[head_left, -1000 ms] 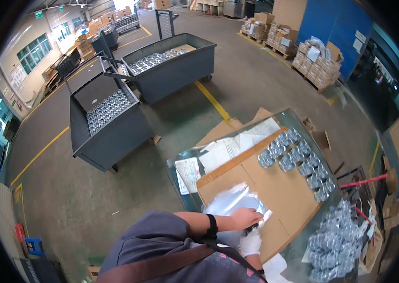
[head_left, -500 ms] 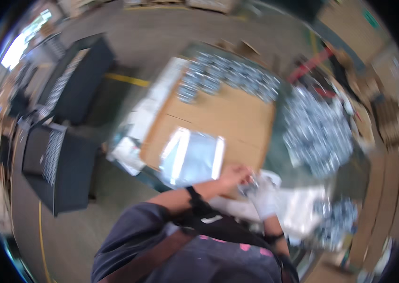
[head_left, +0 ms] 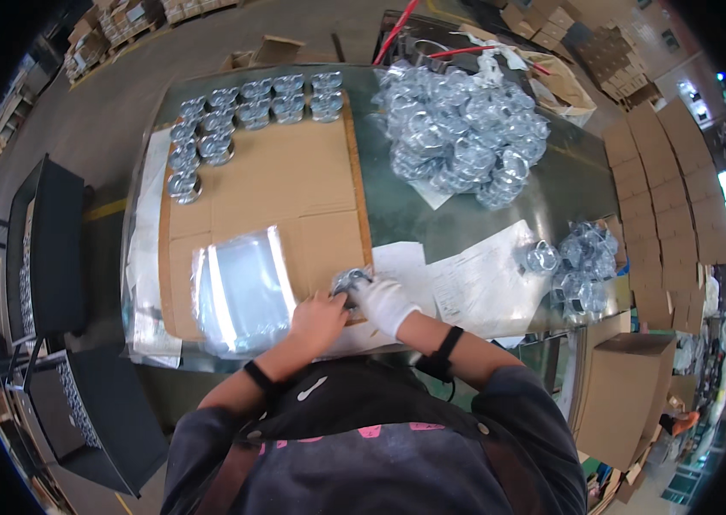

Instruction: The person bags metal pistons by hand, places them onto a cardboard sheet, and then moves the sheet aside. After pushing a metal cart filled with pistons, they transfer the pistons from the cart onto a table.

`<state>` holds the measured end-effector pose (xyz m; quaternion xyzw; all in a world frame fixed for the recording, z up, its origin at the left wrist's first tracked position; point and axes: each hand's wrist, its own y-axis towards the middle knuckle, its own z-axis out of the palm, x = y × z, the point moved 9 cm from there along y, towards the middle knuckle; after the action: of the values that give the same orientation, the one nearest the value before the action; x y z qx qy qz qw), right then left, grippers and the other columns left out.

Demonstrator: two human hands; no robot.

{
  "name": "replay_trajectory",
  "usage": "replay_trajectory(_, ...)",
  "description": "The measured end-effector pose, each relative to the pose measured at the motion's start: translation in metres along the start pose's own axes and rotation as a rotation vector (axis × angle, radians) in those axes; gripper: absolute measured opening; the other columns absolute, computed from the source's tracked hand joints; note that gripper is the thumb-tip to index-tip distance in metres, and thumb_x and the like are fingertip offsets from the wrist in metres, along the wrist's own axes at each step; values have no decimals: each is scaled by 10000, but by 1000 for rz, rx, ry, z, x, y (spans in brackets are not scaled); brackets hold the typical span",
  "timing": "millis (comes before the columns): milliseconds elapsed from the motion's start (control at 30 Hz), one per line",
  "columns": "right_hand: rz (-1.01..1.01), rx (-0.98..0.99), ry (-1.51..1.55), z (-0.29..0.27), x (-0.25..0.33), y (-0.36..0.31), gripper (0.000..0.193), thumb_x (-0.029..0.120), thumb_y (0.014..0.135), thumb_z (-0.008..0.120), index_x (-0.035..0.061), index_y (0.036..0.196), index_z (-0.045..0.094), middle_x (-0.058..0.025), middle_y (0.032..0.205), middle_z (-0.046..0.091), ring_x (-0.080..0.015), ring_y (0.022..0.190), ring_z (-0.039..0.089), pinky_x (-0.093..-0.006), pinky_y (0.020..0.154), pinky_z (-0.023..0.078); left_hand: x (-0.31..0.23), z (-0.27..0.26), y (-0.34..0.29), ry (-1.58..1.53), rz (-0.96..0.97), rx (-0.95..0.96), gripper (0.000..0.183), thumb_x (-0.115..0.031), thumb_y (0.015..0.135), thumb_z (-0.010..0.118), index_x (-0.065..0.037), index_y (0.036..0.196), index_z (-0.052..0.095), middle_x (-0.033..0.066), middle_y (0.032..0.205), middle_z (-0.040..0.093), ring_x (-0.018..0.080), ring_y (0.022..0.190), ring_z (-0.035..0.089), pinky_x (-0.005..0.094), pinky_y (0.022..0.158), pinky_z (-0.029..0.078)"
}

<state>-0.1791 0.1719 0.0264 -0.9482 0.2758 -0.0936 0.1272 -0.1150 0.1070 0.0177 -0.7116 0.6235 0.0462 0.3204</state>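
Just in front of my body, both hands meet at a shiny round metal part [head_left: 350, 281] at the near right corner of the cardboard sheet [head_left: 268, 193]. My bare left hand [head_left: 318, 321] has its fingers closed on the part's near left side. From the right, my right hand [head_left: 385, 305] grips it in a white glove. The fingers hide much of the part, and I cannot make out whether it is wrapped. Left of my left hand lies a stack of clear plastic bags [head_left: 245, 287]. Several similar metal parts [head_left: 253, 113] stand in rows along the cardboard's far and left edges.
A big heap of plastic-wrapped metal parts [head_left: 466, 133] covers the table's far right. A smaller wrapped pile [head_left: 584, 266] sits nearer, beside paper sheets [head_left: 492, 287]. Dark bins [head_left: 52, 249] stand on the floor at left. Stacked cardboard boxes [head_left: 668, 197] line the right side.
The view has turned to the right and steadied, so the table sits straighter in it. Both hands stay together at the metal part near the cardboard's near right corner.
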Motion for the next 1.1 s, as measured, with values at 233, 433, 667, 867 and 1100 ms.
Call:
replay_trajectory(233, -226, 35, 230, -43, -20, 38, 366, 334, 877, 521, 109, 1166, 537, -151, 991, 624, -328, 892, 628, -433, 775, 509, -2, -72, -14, -229, 171, -581, 415, -317, 848, 622, -72, 1180, 570, 235, 1116, 505, 401, 934, 561, 459, 803, 476)
replay_trajectory(433, 446, -659, 309, -197, -201, 71, 348, 327, 866, 556, 24, 1018, 634, -237, 1004, 616, -384, 914, 611, -452, 826, 470, 114, -70, -57, -612, -252, -697, 295, -230, 800, 695, -31, 1004, 616, 177, 903, 576, 307, 740, 582, 400, 677, 489)
replay_trajectory(667, 611, -734, -215, -227, -207, 109, 271, 259, 844, 561, 5, 924, 613, -224, 826, 638, -370, 789, 657, -422, 672, 540, 177, -28, -44, -275, -557, -647, 299, -278, 741, 735, -30, 864, 621, 141, 829, 635, 320, 762, 623, 410, 694, 498)
replay_trajectory(867, -65, 71, 641, -32, 31, 134, 444, 432, 790, 654, 68, 1045, 658, -167, 1027, 655, -301, 937, 634, -380, 831, 497, 180, -41, -48, -649, -387, -680, 184, -211, 778, 709, -38, 835, 685, 126, 794, 668, 238, 657, 632, 333, 618, 496)
replay_trajectory(1100, 286, 275, 1310, 18, 109, 138, 224, 171, 761, 759, -36, 809, 687, -53, 665, 643, -76, 551, 547, -230, 514, 447, 188, -85, -91, -670, -375, -745, 357, -249, 724, 801, 4, 921, 644, 71, 729, 639, 126, 653, 591, 252, 602, 477)
